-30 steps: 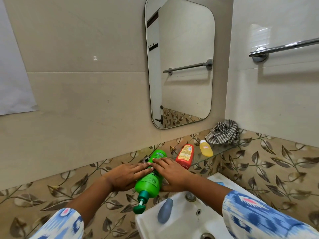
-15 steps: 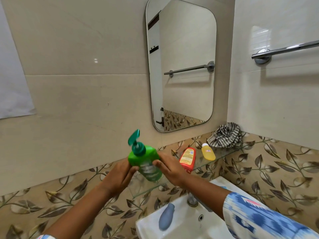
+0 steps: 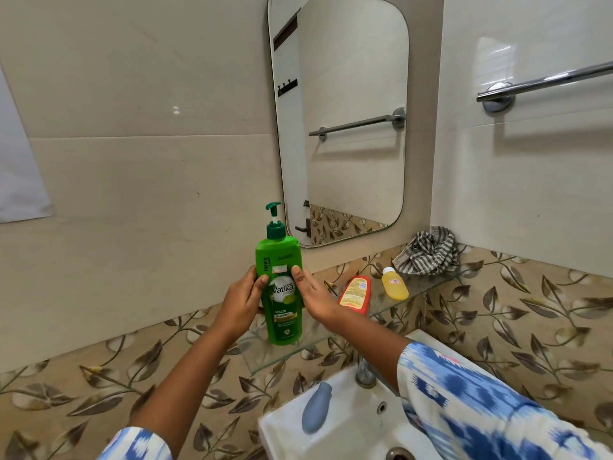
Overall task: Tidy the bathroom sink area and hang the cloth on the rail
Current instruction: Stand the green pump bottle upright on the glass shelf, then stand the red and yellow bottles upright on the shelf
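Sink [image 3: 348,436]: a grey-blue object [image 3: 316,408] is left lying on its rim.
Hands: the green pump bottle [image 3: 280,293] is steadied upright on the glass shelf [image 3: 428,290], probably for setting it down; the left hand [image 3: 242,302] is wrapped round it, the right hand [image 3: 313,295] laid flat-fingered against it.
Other bottles: the orange bottle [image 3: 355,293] and the yellow bottle [image 3: 394,283] are lying down.
Cloth [image 3: 428,250]: striped, bunched in the shelf's corner.
Rail [image 3: 544,82]: bare.
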{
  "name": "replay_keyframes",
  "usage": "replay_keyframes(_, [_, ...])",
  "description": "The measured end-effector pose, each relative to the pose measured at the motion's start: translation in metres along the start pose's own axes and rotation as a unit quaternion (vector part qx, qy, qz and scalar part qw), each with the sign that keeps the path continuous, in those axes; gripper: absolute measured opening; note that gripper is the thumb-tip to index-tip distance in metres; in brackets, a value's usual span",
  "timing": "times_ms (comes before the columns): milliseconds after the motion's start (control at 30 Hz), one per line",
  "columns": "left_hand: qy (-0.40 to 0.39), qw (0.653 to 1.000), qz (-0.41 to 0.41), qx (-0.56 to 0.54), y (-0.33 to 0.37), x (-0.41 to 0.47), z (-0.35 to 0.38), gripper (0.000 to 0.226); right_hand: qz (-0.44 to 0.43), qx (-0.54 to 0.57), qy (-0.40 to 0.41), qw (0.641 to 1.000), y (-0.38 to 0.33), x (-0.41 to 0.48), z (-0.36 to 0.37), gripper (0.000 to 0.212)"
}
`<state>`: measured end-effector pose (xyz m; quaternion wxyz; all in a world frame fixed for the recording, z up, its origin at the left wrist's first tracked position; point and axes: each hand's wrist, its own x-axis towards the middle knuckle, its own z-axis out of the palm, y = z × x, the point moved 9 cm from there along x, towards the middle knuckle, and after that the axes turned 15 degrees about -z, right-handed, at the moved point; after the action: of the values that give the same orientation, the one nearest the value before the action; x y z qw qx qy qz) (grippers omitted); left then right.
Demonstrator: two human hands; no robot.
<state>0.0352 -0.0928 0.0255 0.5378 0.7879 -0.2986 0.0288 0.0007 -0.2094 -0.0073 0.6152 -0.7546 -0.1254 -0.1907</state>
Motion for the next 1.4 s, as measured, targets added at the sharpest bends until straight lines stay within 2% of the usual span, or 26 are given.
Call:
replay_keyframes(167, [0.023,0.999,-0.005,-0.032,-0.009,-0.003,0.003,0.028,0.023,-0.004,-0.045,0.999,0.003,-0.007,0.001,0.053])
replay_keyframes(333, [0.091,0.991,-0.012,-0.099,-0.019,-0.021,0.013,0.040,0.009,-0.107,-0.102,0.989,-0.009,-0.011,-0.021,0.052])
replay_keyframes(367, [0.130,0.987,-0.021,-0.092,-0.021,-0.026,0.011,0.045,-0.008,-0.133,-0.098,0.986,-0.011,-0.009,-0.031,0.050])
replay_keyframes(433, [0.258,0.966,-0.020,-0.007,-0.017,-0.042,0.001,0.054,-0.045,-0.189,-0.064,0.979,-0.019,-0.006,-0.056,0.040])
replay_keyframes(467, [0.323,0.944,0.022,0.060,-0.005,-0.055,0.000,0.054,-0.060,-0.220,-0.039,0.973,-0.021,-0.005,-0.071,0.035])
replay_keyframes(500, [0.357,0.920,0.098,0.131,0.013,-0.067,0.008,0.052,-0.071,-0.260,-0.018,0.963,-0.021,-0.004,-0.087,0.032])
replay_keyframes(567, [0.307,0.871,0.275,0.269,0.042,-0.082,0.058,0.041,-0.069,-0.359,0.007,0.931,-0.012,-0.007,-0.114,0.036])
replay_keyframes(600, [0.257,0.847,0.329,0.329,0.048,-0.085,0.086,0.037,-0.052,-0.406,0.006,0.913,-0.003,-0.010,-0.124,0.037])
replay_keyframes(633, [0.204,0.834,0.347,0.376,0.050,-0.082,0.111,0.037,-0.031,-0.441,-0.003,0.897,0.006,-0.014,-0.132,0.036])
replay_keyframes(667, [0.157,0.836,0.334,0.407,0.049,-0.075,0.129,0.042,-0.014,-0.469,-0.021,0.883,0.016,-0.017,-0.135,0.035])
replay_keyframes(733, [0.077,0.853,0.250,0.453,0.038,-0.054,0.155,0.061,0.001,-0.508,-0.060,0.859,0.032,-0.025,-0.136,0.039])
replay_keyframes(833, [0.002,0.870,0.135,0.475,0.013,-0.028,0.173,0.065,0.003,-0.535,-0.077,0.841,0.046,-0.033,-0.136,0.048])
replay_keyframes(933, [-0.003,0.867,0.119,0.484,0.007,-0.017,0.179,0.065,0.009,-0.532,-0.069,0.844,0.052,-0.036,-0.135,0.056])
replay_keyframes(1033, [-0.020,0.859,0.142,0.492,0.007,-0.019,0.186,0.055,0.001,-0.514,-0.060,0.856,0.054,-0.038,-0.134,0.058])
replay_keyframes(1200, [0.005,0.871,0.196,0.450,0.036,-0.032,0.168,0.048,-0.047,-0.463,-0.036,0.884,0.050,-0.042,-0.135,0.065])
replay_keyframes(1300, [0.050,0.886,0.233,0.397,0.067,-0.035,0.149,0.041,-0.089,-0.429,-0.002,0.899,0.039,-0.041,-0.134,0.063])
replay_keyframes(1400, [0.073,0.901,0.231,0.358,0.094,-0.028,0.132,0.035,-0.126,-0.359,0.059,0.923,0.025,-0.039,-0.133,0.051])
